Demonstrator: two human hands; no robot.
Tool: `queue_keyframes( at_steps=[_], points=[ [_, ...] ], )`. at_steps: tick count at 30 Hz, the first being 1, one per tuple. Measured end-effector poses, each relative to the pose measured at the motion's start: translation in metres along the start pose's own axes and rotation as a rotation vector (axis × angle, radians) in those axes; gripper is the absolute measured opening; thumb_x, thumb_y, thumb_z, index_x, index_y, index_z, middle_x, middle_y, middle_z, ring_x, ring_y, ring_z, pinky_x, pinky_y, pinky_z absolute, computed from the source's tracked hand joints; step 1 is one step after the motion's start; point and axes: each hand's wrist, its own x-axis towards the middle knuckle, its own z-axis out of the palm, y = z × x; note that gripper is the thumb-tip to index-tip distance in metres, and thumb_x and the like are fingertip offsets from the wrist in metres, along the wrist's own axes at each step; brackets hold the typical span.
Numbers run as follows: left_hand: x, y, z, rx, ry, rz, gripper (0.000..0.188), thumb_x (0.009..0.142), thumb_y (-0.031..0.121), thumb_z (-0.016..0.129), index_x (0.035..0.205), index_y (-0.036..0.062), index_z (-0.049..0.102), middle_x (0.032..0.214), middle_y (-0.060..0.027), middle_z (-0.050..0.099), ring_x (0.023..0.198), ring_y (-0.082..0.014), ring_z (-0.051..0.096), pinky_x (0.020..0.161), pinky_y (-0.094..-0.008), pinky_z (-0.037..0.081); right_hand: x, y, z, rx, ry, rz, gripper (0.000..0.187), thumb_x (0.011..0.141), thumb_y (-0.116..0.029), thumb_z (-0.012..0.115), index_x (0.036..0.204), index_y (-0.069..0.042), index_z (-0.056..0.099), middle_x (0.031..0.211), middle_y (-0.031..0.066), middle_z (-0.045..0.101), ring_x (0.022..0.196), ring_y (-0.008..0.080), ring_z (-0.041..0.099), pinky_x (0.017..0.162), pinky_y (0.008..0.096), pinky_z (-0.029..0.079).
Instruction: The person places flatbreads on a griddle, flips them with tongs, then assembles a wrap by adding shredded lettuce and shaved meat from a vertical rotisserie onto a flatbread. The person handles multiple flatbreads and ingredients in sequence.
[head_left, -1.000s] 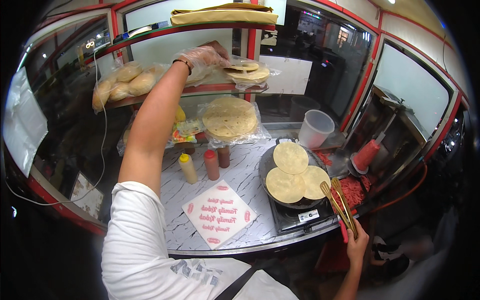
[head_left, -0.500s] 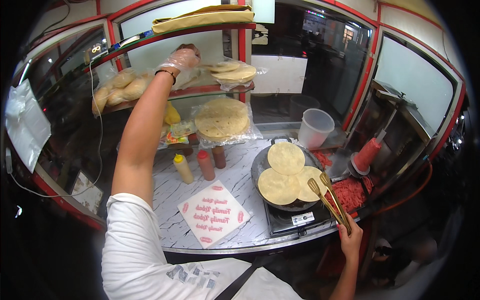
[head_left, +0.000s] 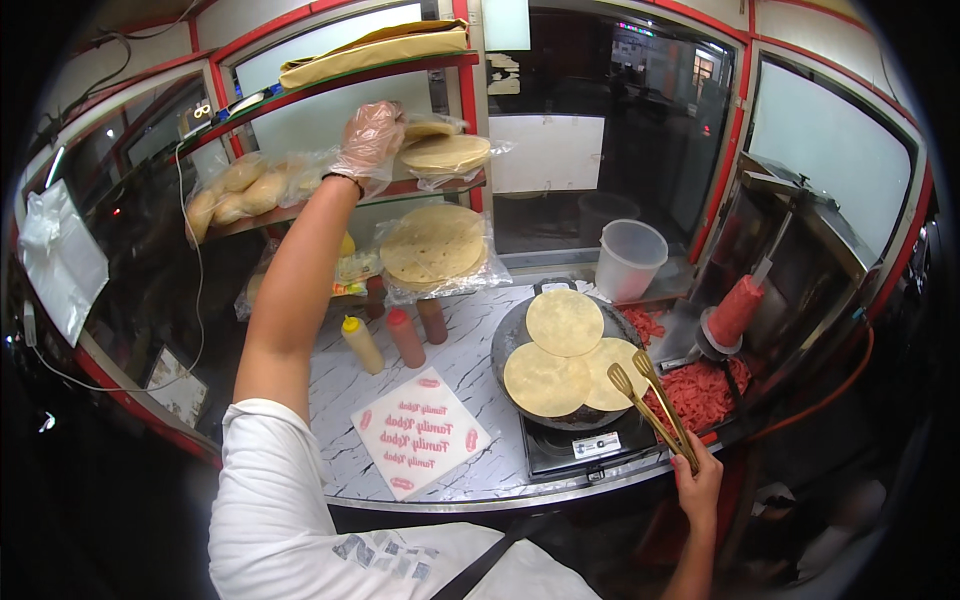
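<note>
My left hand [head_left: 371,140], in a clear plastic glove, reaches up to the middle shelf beside a bagged stack of flatbreads [head_left: 447,153]. Its back faces me and its fingertips are hidden. My right hand [head_left: 700,484] is closed round the handles of gold-coloured tongs [head_left: 662,412]. The tongs' slotted tips are spread apart above the right edge of a round dark griddle [head_left: 510,330]. Three overlapping flatbreads [head_left: 564,322] lie flat on that griddle, which sits on a black stove [head_left: 550,458].
A printed paper sheet [head_left: 420,432] lies on the marbled counter [head_left: 340,470]. Sauce bottles [head_left: 405,338] stand behind it, near a larger bagged flatbread stack [head_left: 432,245]. Bagged buns [head_left: 240,190] fill the shelf's left. Rightward are a white bucket [head_left: 631,260], shredded meat [head_left: 705,390] and a meat spit [head_left: 735,312].
My view has shifted slightly. My left hand has turned so more of its gloved back shows, still at the shelf. My right hand keeps hold of the tongs near the griddle.
</note>
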Motion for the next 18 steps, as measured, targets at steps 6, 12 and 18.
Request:
queue_keyframes(
  at_steps=[6, 12, 18],
  points=[
    [0.007, 0.01, 0.023, -0.119, 0.045, -0.135, 0.022, 0.089, 0.021, 0.06, 0.1, 0.0038, 0.069, 0.098, -0.0254, 0.071, 0.095, -0.045, 0.067, 0.084, -0.0498, 0.054, -0.002, 0.005, -0.005, 0.032, -0.012, 0.044, 0.042, 0.087, -0.005, 0.066, 0.128, 0.006, 0.063, 0.11, 0.0275, 0.07, 0.1, 0.0386, 0.071, 0.088, 0.0402, 0.054],
    [0.008, 0.021, 0.036, -0.521, -0.039, -0.263, 0.037, 0.087, 0.031, 0.066, 0.108, 0.0007, 0.068, 0.1, -0.0263, 0.071, 0.096, -0.0393, 0.068, 0.086, -0.0455, 0.052, -0.005, 0.008, -0.004, 0.025, -0.006, 0.044, 0.041, 0.088, -0.006, 0.066, 0.127, 0.007, 0.063, 0.11, 0.027, 0.07, 0.101, 0.0386, 0.071, 0.089, 0.0409, 0.054],
    [-0.004, 0.02, 0.03, -0.201, -0.297, 0.017, 0.041, 0.087, 0.036, 0.067, 0.102, -0.001, 0.073, 0.1, -0.0257, 0.07, 0.095, -0.0388, 0.068, 0.087, -0.0441, 0.052, -0.009, 0.008, -0.005, 0.061, -0.005, 0.069, 0.041, 0.088, -0.006, 0.066, 0.127, 0.007, 0.062, 0.11, 0.027, 0.07, 0.102, 0.0385, 0.071, 0.089, 0.0409, 0.054]
  ],
)
